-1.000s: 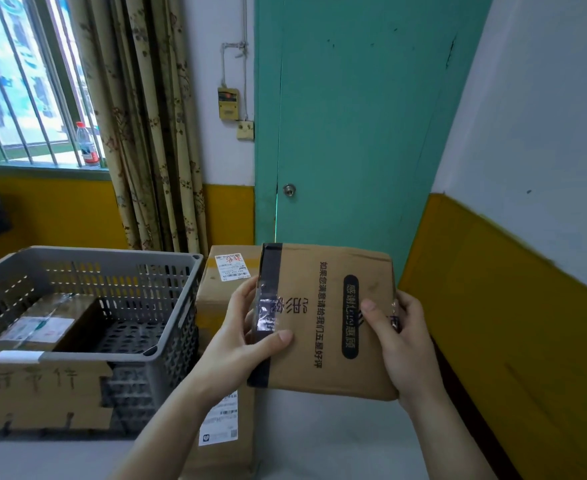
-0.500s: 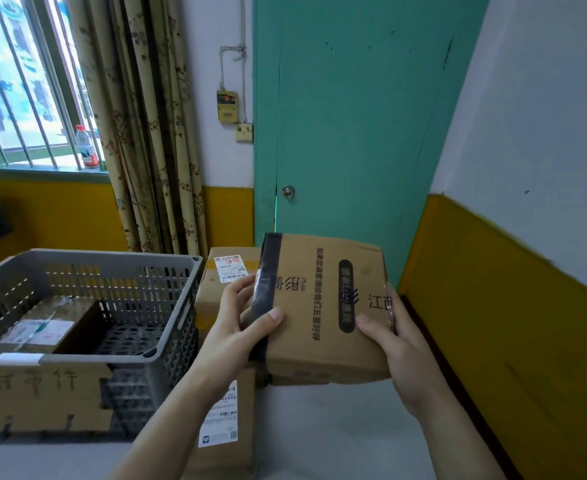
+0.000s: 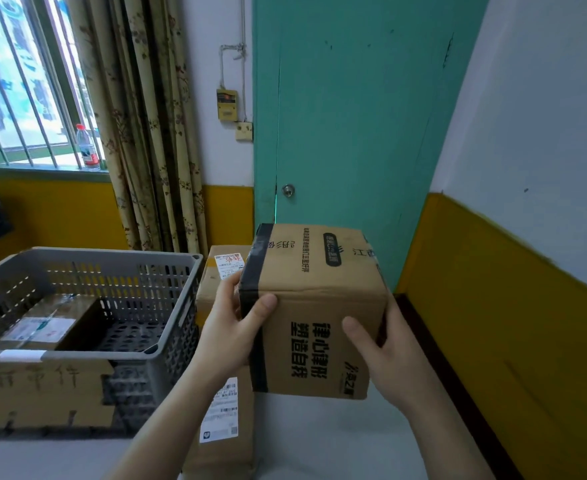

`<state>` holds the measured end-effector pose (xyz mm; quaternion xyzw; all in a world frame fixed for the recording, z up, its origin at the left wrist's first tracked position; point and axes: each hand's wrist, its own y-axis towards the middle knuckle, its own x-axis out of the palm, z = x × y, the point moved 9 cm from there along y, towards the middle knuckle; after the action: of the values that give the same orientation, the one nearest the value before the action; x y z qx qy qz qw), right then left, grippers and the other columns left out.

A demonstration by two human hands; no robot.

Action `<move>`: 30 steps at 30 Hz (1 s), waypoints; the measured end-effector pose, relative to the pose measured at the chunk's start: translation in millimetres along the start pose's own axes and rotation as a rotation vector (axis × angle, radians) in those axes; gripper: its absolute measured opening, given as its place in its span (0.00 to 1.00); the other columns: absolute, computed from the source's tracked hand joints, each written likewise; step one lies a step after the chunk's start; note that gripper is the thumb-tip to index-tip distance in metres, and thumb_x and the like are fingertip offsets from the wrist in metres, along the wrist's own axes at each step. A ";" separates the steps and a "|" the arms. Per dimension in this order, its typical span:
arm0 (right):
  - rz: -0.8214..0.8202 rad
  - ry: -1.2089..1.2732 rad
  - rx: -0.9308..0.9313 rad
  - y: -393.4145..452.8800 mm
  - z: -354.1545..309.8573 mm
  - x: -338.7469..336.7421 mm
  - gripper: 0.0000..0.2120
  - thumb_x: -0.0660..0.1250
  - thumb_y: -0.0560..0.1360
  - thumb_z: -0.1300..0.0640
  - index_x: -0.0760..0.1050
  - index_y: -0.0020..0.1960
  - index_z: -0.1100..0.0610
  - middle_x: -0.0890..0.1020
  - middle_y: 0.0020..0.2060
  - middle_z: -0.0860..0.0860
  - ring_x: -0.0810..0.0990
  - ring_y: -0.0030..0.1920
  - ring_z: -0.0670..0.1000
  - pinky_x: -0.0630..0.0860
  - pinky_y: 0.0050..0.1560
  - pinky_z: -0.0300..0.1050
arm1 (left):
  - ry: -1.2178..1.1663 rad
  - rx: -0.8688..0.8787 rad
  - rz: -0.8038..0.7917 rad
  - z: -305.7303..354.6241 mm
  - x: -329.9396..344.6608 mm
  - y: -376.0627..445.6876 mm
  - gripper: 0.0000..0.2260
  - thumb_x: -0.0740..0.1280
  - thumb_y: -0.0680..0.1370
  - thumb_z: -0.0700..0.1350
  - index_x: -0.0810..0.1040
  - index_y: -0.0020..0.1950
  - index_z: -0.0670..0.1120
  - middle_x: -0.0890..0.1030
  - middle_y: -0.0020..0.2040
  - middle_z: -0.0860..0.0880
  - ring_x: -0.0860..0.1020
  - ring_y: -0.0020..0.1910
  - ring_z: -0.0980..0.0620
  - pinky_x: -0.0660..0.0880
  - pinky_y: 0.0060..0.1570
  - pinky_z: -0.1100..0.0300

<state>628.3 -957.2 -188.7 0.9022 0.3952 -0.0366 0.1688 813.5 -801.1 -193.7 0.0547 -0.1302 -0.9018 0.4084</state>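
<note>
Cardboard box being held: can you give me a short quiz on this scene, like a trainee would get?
1. True or false: the left hand alone holds the cardboard box.
2. The tape band on the box is: A black, B red, C white?
3. Fill in: the grey crate stands to the box's ____.
Key: 1 false, the right hand grips it too; 2 A; 3 left.

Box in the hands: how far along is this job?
Done: one parcel lies in the crate. In hand: the left hand and right hand hold a taped box in the air beside the crate. Left: probably placing that box; a labelled carton stands behind it.
</note>
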 end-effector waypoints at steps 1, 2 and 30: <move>0.043 -0.033 -0.012 0.6 0.6 -1.2 0.34 0.70 0.74 0.38 0.66 0.77 0.43 0.81 0.58 0.29 0.79 0.59 0.33 0.79 0.55 0.31 | -0.003 -0.011 0.016 -1.3 -0.8 0.1 0.30 0.75 0.71 0.67 0.71 0.67 0.57 0.85 0.56 0.58 0.83 0.57 0.59 0.81 0.47 0.67; 0.076 -0.048 -0.022 0.7 1.9 -3.0 0.31 0.69 0.75 0.41 0.69 0.75 0.46 0.82 0.55 0.28 0.80 0.57 0.32 0.78 0.52 0.29 | -0.012 -0.020 0.010 -2.1 0.6 0.0 0.30 0.75 0.70 0.67 0.71 0.66 0.56 0.85 0.55 0.58 0.83 0.57 0.58 0.80 0.46 0.67; 0.170 0.070 0.045 5.7 4.2 -13.6 0.24 0.65 0.79 0.41 0.71 0.74 0.40 0.83 0.62 0.37 0.81 0.63 0.43 0.78 0.66 0.56 | 0.094 -0.030 -0.318 1.6 17.0 -9.4 0.48 0.79 0.71 0.58 0.51 0.82 0.65 0.72 0.74 0.63 0.73 0.71 0.62 0.79 0.62 0.60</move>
<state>623.4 -971.7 -188.3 0.9368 0.3219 0.0007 0.1370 795.1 -807.6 -194.7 0.1109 -0.0873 -0.9534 0.2668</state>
